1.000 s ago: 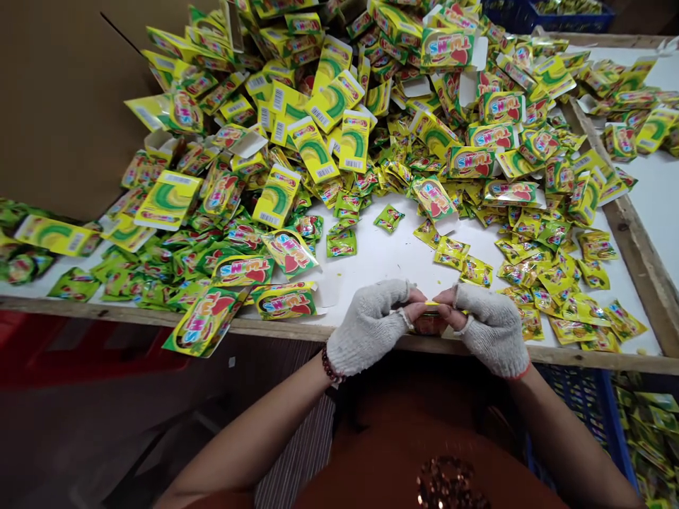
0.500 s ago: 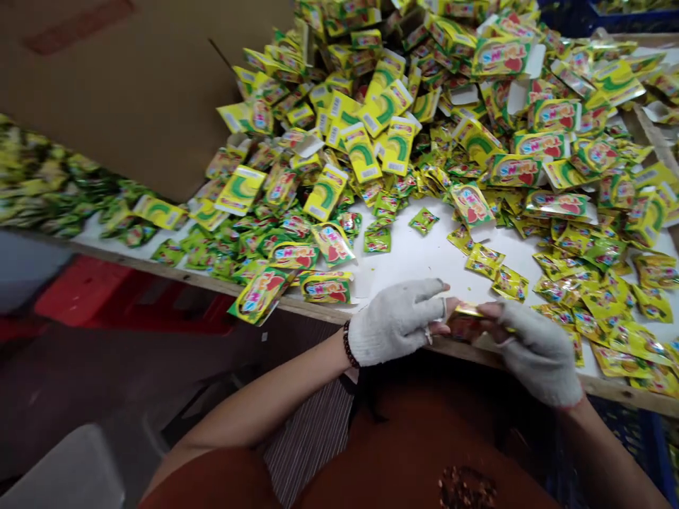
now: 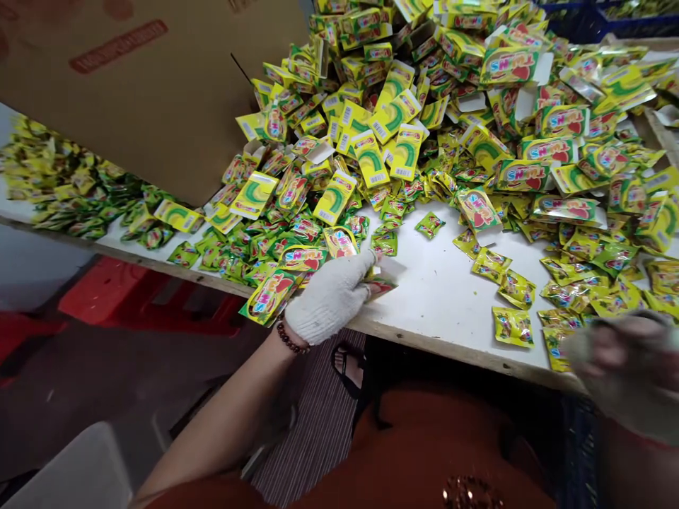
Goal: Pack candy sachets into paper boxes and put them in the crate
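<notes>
My left hand, in a white fingerless knit glove, is closed around a small candy box at the table's front edge. Most of that box is under my palm; its end, with a white flap standing out, shows past my fingers. My right hand, gloved too, is smeared by motion at the lower right, over the front edge. Whether it holds anything cannot be made out. Yellow candy sachets lie to its left, and one green sachet lies alone beyond my left hand.
A heap of yellow-green candy boxes covers the back of the white table. A big brown carton leans at the left beside more sachets. Below are a red stool and a pale chair.
My hands have parted from the small item they both held. The left moved left onto a box at the edge; the right swung out to the lower right. One more yellow sachet lies on the table.
</notes>
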### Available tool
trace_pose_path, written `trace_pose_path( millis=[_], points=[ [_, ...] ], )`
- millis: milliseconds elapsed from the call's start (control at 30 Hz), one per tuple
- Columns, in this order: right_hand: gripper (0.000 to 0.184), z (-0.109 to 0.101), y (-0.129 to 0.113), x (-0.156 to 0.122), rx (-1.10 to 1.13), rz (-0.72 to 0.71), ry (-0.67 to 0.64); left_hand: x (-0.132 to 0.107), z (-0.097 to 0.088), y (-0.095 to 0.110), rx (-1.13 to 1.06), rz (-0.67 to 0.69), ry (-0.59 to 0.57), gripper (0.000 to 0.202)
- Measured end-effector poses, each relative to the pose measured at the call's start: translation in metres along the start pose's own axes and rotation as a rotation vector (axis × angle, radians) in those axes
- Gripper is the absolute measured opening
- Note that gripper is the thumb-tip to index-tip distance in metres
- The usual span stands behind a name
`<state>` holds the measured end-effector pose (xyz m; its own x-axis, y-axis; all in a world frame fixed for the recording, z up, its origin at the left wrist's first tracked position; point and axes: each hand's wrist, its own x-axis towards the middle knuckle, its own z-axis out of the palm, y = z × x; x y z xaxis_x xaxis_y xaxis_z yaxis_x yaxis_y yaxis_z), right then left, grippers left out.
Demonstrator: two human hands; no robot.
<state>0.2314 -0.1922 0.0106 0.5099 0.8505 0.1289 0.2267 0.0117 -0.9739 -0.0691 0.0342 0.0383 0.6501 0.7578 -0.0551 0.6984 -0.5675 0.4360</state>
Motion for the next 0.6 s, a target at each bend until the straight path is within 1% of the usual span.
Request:
trace_pose_path(
  millis=[67,100,167,200,267,333,400,467,500,567,600],
  points=[
    [0.021,0.026,-0.004,0.000,0.032,0.036,-0.037,0.003,0.016,0.018,-0.423,-0.014,0.082,0.049],
    [0.019,0.041,-0.004,0.001,0.020,0.061,-0.056,0.004,0.027,0.027,-0.613,-0.007,0.092,0.056],
    [0.023,0.067,-0.002,0.005,0.036,0.022,-0.069,0.006,0.053,0.046,-0.917,0.019,0.060,0.058],
    [0.025,0.076,0.001,0.007,0.035,-0.013,-0.065,0.007,0.066,0.054,-1.036,0.033,0.034,0.056],
    [0.024,0.086,0.008,0.010,-0.044,-0.077,-0.050,0.008,0.090,0.067,-1.199,0.055,0.005,0.051],
    [0.021,0.086,0.014,0.010,-0.144,-0.118,-0.044,0.009,0.106,0.074,-1.256,0.069,0.032,0.051],
    [0.017,0.082,0.017,0.009,-0.207,-0.162,-0.056,0.009,0.113,0.075,-1.230,0.082,0.095,0.052],
    [0.015,0.078,0.015,0.009,-0.255,-0.221,-0.061,0.009,0.113,0.072,-1.178,0.100,0.151,0.052],
    [0.013,0.077,0.013,0.010,-0.283,-0.247,-0.064,0.009,0.112,0.071,-1.132,0.118,0.165,0.048],
    [0.007,0.074,0.006,0.013,-0.332,-0.283,-0.078,0.009,0.107,0.069,-0.990,0.169,0.171,0.034],
    [0.007,0.072,0.003,0.014,-0.359,-0.294,-0.084,0.009,0.105,0.069,-0.912,0.207,0.171,0.027]
  ],
)
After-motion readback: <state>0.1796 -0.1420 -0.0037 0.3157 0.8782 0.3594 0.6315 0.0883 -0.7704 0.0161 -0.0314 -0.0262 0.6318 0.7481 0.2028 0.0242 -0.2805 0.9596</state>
